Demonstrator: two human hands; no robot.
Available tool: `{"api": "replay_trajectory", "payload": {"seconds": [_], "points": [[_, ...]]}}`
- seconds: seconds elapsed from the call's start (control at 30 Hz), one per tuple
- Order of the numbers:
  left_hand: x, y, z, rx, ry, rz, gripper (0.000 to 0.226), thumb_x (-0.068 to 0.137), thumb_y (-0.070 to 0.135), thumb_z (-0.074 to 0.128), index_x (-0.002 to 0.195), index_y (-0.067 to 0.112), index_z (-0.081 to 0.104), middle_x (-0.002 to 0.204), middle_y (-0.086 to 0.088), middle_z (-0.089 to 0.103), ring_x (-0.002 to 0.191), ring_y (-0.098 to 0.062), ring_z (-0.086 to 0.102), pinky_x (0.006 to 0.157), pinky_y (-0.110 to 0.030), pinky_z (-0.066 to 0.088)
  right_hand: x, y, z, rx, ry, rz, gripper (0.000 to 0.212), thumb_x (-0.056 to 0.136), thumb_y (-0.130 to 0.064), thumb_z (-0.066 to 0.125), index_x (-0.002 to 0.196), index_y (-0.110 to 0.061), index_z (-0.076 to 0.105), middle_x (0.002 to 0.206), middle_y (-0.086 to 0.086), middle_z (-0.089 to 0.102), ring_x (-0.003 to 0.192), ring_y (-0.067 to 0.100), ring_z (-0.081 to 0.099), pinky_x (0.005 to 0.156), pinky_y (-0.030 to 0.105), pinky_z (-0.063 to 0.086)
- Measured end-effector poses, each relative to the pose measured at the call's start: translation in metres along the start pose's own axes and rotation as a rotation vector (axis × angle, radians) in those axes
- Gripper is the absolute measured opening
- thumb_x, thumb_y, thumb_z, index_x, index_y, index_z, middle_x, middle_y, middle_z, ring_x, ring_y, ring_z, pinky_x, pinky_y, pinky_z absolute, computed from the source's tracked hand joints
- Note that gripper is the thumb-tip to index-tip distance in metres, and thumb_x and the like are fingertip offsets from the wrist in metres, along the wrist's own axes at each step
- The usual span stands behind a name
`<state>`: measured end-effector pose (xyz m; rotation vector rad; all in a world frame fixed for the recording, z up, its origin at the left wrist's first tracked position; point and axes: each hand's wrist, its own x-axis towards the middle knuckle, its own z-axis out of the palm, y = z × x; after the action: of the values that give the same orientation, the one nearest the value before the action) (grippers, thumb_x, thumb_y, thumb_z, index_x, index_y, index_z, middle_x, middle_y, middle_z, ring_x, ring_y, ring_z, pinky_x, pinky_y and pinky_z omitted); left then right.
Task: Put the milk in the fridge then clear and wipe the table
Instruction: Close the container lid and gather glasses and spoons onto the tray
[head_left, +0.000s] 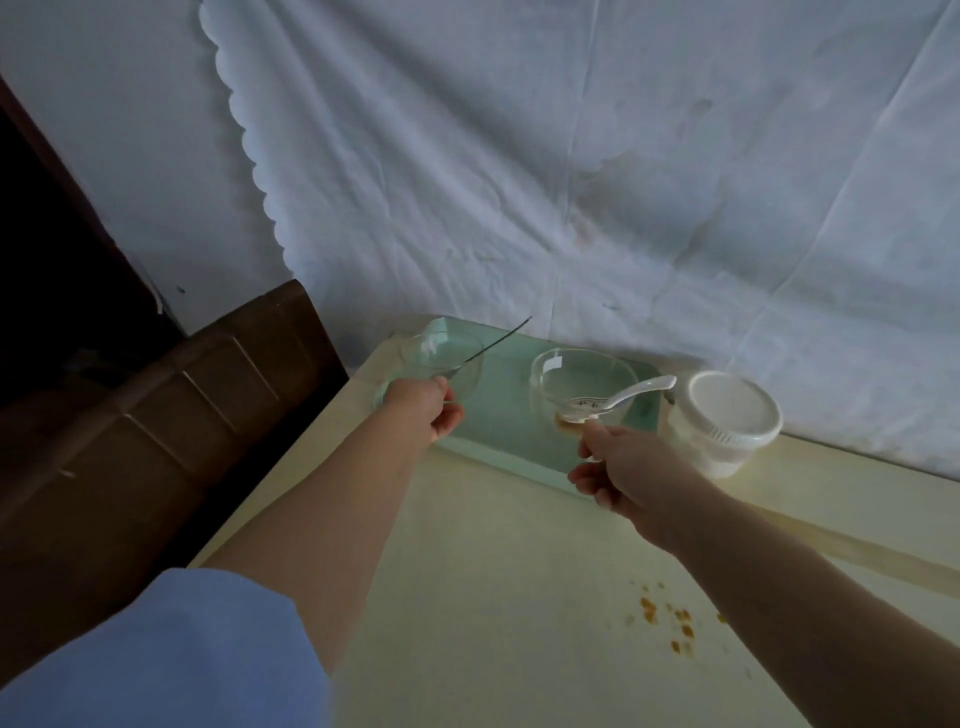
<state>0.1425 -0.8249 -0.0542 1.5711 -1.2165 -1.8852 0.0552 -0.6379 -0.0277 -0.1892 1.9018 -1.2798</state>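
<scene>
A pale green tray (511, 441) lies at the far end of the cream table (483, 597). My left hand (423, 408) grips the near rim of a clear glass bowl (447, 358) over the tray's left end; a thin dark utensil (498, 340) sticks out of that bowl. My right hand (621, 470) grips the near side of a second glass bowl (582, 382) on the tray, which holds a white spoon (631, 395) and brown food remains. No milk or fridge is in view.
A white lidded plastic container (724, 421) stands on the table right of the tray. Brown crumbs (667, 621) are scattered on the near right of the table. A brown wooden chair (171, 426) stands at the left. A white cloth (571, 156) hangs behind.
</scene>
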Motion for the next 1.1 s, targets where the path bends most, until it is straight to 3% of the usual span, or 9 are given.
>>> {"api": "replay_trajectory", "payload": {"seconds": [0.23, 0.37, 0.47, 0.57, 0.63, 0.7, 0.77, 0.9, 1.1], "points": [[0.040, -0.001, 0.009, -0.042, -0.034, 0.002, 0.028, 0.096, 0.007, 0.046, 0.068, 0.005, 0.044, 0.070, -0.007, 0.044, 0.059, -0.016, 0.045, 0.033, -0.021, 0.047, 0.060, -0.005, 0.033, -0.055, -0.006, 0.051, 0.026, 0.094, -0.027, 0.048, 0.077, -0.008, 0.053, 0.058, 0.012, 0.057, 0.055, 0.022, 0.042, 0.047, 0.026, 0.030], [0.043, -0.005, 0.010, -0.027, -0.044, -0.017, 0.029, 0.097, 0.004, 0.041, 0.068, 0.003, 0.043, 0.071, -0.009, 0.043, 0.060, -0.017, 0.044, 0.057, -0.032, 0.052, 0.083, -0.002, 0.047, -0.093, -0.006, 0.050, 0.024, 0.094, -0.022, 0.045, 0.078, -0.007, 0.053, 0.058, 0.012, 0.058, 0.047, 0.020, 0.038, 0.047, 0.026, 0.029], [0.043, -0.004, 0.009, 0.003, -0.046, -0.029, 0.028, 0.098, 0.003, 0.039, 0.070, 0.002, 0.044, 0.072, -0.010, 0.044, 0.060, -0.019, 0.045, 0.056, -0.031, 0.055, 0.093, 0.000, 0.057, -0.083, 0.001, 0.056, 0.026, 0.096, -0.022, 0.044, 0.077, -0.007, 0.052, 0.062, 0.012, 0.059, 0.047, 0.018, 0.041, 0.046, 0.024, 0.032], [0.035, -0.002, 0.009, 0.012, -0.061, -0.041, 0.015, 0.097, -0.002, 0.037, 0.100, -0.007, 0.051, 0.073, -0.013, 0.045, 0.060, -0.021, 0.048, 0.072, -0.037, 0.051, 0.095, 0.000, 0.061, -0.055, -0.007, 0.022, 0.025, 0.098, -0.022, 0.043, 0.083, -0.006, 0.056, 0.067, 0.013, 0.059, 0.053, 0.019, 0.049, 0.050, 0.024, 0.040], [0.025, -0.002, 0.007, 0.003, -0.052, -0.028, 0.021, 0.096, -0.003, 0.038, 0.114, -0.003, 0.050, 0.072, -0.012, 0.045, 0.060, -0.020, 0.047, 0.062, -0.035, 0.054, 0.091, 0.000, 0.062, -0.054, -0.001, -0.015, 0.019, 0.097, -0.017, 0.045, 0.090, -0.004, 0.057, 0.075, 0.014, 0.058, 0.059, 0.022, 0.057, 0.057, 0.029, 0.051], [0.009, -0.002, 0.006, 0.034, -0.024, 0.004, 0.010, 0.095, -0.003, 0.041, 0.093, -0.002, 0.051, 0.070, -0.011, 0.043, 0.056, -0.020, 0.047, 0.042, -0.028, 0.053, 0.081, 0.002, 0.058, -0.156, 0.052, -0.065, 0.016, 0.092, -0.010, 0.050, 0.092, 0.002, 0.059, 0.081, 0.017, 0.059, 0.071, 0.033, 0.064, 0.074, 0.044, 0.058], [-0.013, -0.002, 0.006, 0.059, 0.008, 0.052, 0.022, 0.092, -0.005, 0.044, 0.071, 0.002, 0.047, 0.067, -0.010, 0.044, 0.047, -0.021, 0.050, 0.029, -0.017, 0.043, 0.060, 0.002, 0.045, -0.251, 0.121, -0.124, 0.015, 0.084, -0.003, 0.052, 0.089, 0.004, 0.064, 0.081, 0.018, 0.060, 0.079, 0.036, 0.064, 0.079, 0.047, 0.057], [-0.059, -0.017, 0.010, 0.190, -0.085, 0.209, 0.025, 0.091, -0.001, 0.045, 0.069, 0.011, 0.049, 0.066, -0.007, 0.050, 0.050, -0.018, 0.050, 0.044, -0.021, 0.047, 0.009, 0.005, 0.017, -0.235, 0.136, -0.207, 0.017, 0.083, -0.005, 0.055, 0.086, -0.014, 0.069, 0.072, 0.003, 0.061, 0.067, 0.018, 0.056, 0.051, 0.022, 0.042], [-0.178, -0.049, 0.044, 0.355, -0.346, 0.255, 0.018, 0.093, 0.007, 0.049, 0.077, 0.011, 0.054, 0.071, -0.006, 0.056, 0.057, -0.017, 0.055, 0.045, -0.017, 0.049, -0.097, 0.033, -0.058, -0.129, 0.099, -0.167, 0.012, 0.086, -0.006, 0.059, 0.090, -0.014, 0.068, 0.086, 0.010, 0.069, 0.074, 0.018, 0.060, 0.071, 0.032, 0.051]]}}
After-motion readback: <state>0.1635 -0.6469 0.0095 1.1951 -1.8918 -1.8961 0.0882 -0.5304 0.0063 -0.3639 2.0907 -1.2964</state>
